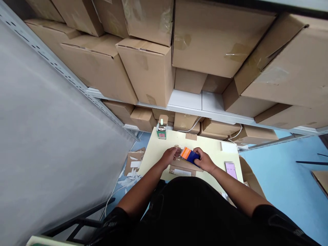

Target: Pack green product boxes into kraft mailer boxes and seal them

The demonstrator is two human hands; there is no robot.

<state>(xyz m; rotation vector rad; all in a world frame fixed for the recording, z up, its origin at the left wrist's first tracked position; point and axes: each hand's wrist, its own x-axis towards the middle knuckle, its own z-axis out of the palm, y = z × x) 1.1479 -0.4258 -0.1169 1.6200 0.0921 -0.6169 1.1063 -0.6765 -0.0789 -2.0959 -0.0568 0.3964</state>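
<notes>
A small orange and dark blue box [190,155] is held above the table in front of me. My right hand [204,160] grips its blue end, with the thumb and fingers closed around it. At the orange end, the fingers of my left hand [171,157] are bent together near the edge. Something small and clear seems to be between them, too small to name. Beneath both hands lies a flat brown cardboard piece [184,164] with clear tape on it. A white label [182,172] shows on cardboard at its near side.
The pale yellow table [212,145] bears a green box with a shiny round top [162,131], a phone [231,169] and a white box [229,147]. Cardboard boxes [146,71] fill the shelves behind. Paper scraps [132,178] lie at the left.
</notes>
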